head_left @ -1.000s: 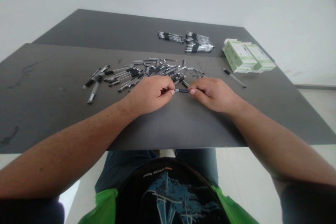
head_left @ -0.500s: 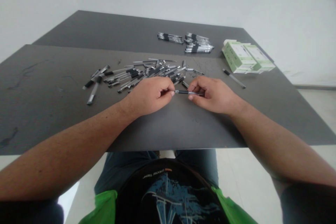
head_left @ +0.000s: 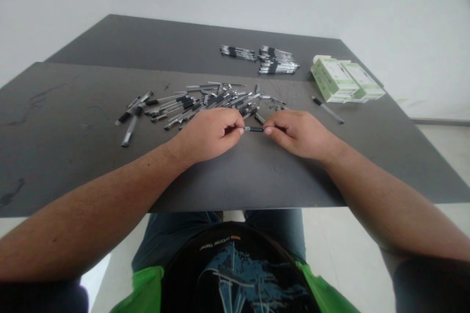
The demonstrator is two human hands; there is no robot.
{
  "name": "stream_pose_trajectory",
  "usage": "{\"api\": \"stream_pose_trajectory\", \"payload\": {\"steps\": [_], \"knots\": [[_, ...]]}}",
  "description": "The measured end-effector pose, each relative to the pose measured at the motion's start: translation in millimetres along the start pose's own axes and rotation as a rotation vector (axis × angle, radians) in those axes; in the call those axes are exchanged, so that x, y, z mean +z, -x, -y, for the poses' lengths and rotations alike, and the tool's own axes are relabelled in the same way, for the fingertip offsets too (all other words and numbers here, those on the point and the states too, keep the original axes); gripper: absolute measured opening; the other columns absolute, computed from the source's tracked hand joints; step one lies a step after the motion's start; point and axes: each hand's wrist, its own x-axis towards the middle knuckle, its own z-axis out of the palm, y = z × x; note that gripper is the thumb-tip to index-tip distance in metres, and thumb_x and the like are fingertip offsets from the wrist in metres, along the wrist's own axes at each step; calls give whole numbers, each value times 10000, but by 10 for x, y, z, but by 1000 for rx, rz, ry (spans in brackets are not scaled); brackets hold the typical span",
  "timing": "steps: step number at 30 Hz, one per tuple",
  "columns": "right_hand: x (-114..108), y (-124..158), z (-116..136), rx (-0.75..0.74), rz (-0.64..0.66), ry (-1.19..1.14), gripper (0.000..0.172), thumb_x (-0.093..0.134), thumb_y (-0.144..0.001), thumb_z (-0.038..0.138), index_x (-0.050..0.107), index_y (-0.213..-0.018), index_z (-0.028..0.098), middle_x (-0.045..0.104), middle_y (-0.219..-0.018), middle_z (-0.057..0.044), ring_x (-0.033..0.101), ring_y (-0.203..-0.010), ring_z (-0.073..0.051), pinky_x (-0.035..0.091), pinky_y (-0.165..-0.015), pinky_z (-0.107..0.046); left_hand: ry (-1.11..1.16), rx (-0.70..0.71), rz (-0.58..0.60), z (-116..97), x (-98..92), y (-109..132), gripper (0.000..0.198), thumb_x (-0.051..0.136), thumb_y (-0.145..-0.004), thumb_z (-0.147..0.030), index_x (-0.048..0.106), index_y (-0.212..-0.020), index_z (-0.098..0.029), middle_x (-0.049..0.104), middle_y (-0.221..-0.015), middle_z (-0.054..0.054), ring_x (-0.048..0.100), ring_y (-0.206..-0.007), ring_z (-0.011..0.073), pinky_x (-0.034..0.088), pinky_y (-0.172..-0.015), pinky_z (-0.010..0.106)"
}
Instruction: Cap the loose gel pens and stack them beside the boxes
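Note:
My left hand [head_left: 213,133] and my right hand [head_left: 299,132] both pinch one pen [head_left: 254,129] that lies level between them, just above the dark table [head_left: 73,122]. Only the pen's short dark middle shows; both ends are hidden in my fingers. Each hand has its fingers curled closed. Directly behind my hands lies a loose heap of several black and silver pens and pen parts [head_left: 198,100].
Neat bundles of pens [head_left: 270,58] lie at the back of the table. Green and white boxes [head_left: 345,80] stand at the right, with a single pen [head_left: 328,109] in front of them. Two stray pens [head_left: 130,120] lie left of the heap.
Half a second ago my right hand had slid right, baring more of the pen. Now it has moved back left, so only a short piece shows. My left hand stayed put.

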Motion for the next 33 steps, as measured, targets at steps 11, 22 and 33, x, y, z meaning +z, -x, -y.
{"api": "stream_pose_trajectory", "payload": {"steps": [11,22,33], "knots": [[-5,4,12,19,3,-7,241,622,-1097,405,771,-1006,240,831,-920,-63,755,-854,-234,542,-804,-354,-19,-11,10,-5,-10,-8,153,621,-990,-269,766,-959,-229,805,-883,22,741,-814,211,543,-779,348],[-4,0,-6,36,18,-15,253,632,-1098,445,766,-1032,239,838,-933,-61,749,-842,-232,539,-789,-358,-24,-23,29,-8,-8,-8,147,629,-989,-270,770,-959,-237,810,-898,26,763,-856,222,572,-821,356],[12,4,-5,47,-9,-43,192,676,-1062,408,759,-1051,235,830,-919,-45,745,-796,-218,533,-754,-340,-16,6,17,7,1,-3,146,624,-995,-267,757,-946,-231,806,-891,24,752,-840,221,529,-784,354]]}}
